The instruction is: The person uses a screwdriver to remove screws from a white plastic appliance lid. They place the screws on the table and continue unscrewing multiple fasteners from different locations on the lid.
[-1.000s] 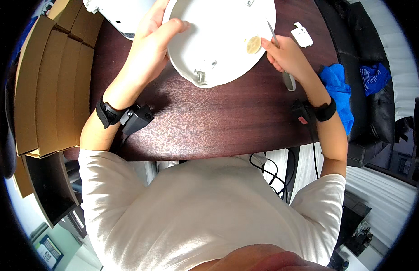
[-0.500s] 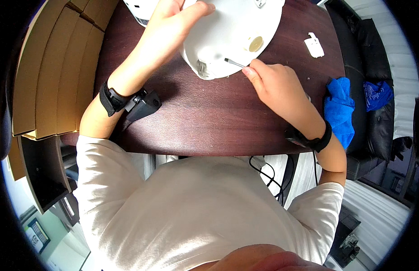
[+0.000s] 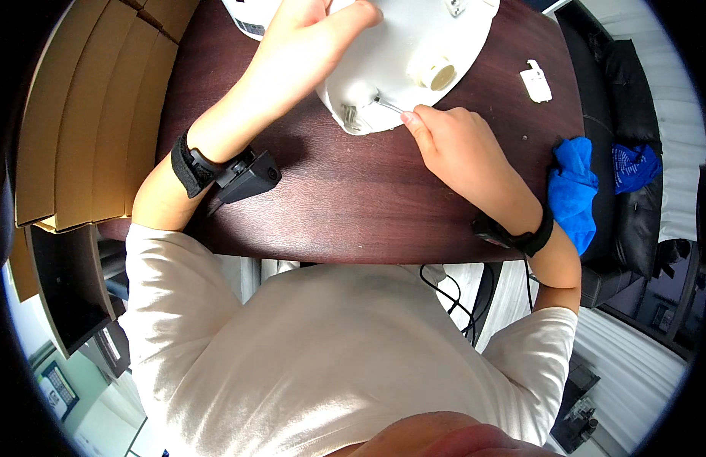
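Observation:
A curved white plastic housing (image 3: 402, 38) lies at the far middle of the table, cut off by the top edge. My left hand (image 3: 311, 42) grips it, thumb stretched over its surface; its other fingers are partly out of view. Between the thumb and fingers of my right hand (image 3: 456, 141) is a slim tool with a silver shaft and dark tip (image 3: 389, 105). That tip reaches inside the housing's near edge, close to a small metal part (image 3: 353, 116). A cream-coloured round neck (image 3: 440, 75) rises from the housing, right of the tip.
A small white plastic piece (image 3: 535, 81) lies on the dark wooden table (image 3: 353, 206), right of the housing. A blue cloth (image 3: 572, 190) hangs at the right edge. Cardboard boxes (image 3: 94, 114) line the left side. A black sofa (image 3: 627, 91) stands beyond the right edge.
The housing has shifted slightly right and tilted, with my left hand moving along. My right hand has moved a little left, and the tool's tip is nearer the metal part.

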`<state>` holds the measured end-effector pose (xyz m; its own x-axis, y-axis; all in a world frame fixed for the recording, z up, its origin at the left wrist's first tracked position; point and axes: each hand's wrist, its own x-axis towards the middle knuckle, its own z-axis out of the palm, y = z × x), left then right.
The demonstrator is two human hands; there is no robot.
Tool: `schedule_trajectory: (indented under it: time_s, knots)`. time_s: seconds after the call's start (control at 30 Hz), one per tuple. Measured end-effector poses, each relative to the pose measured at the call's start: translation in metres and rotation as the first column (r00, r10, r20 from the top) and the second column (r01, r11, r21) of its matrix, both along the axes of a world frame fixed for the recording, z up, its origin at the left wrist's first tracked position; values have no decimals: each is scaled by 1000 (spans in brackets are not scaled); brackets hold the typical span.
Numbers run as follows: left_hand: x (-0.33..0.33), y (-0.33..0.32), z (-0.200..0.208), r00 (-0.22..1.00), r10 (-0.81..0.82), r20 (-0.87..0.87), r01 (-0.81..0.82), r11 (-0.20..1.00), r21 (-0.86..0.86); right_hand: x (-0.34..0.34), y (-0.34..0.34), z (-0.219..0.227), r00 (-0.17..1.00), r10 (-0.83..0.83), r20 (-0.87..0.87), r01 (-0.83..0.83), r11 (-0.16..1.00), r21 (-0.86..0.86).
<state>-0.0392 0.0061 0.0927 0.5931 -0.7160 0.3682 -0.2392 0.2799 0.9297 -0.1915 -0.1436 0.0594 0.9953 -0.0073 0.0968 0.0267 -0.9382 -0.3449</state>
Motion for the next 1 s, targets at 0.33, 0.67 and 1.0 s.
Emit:
schedule_trajectory:
  time_s: [0.33,0.67,1.0]
  knots:
    - [0,-1,-5,995,28,96,-25,999,-28,3,2,3,993,-63,-103,80,983,166]
    - [1,-2,-8,991,127,46,-123,989,-77,7,2,-10,793,142,-593,501,401,767]
    - [-2,-3,-8,986,111,-125,-126,984,-126,-3,-7,-11,779,245,-577,515,275,812]
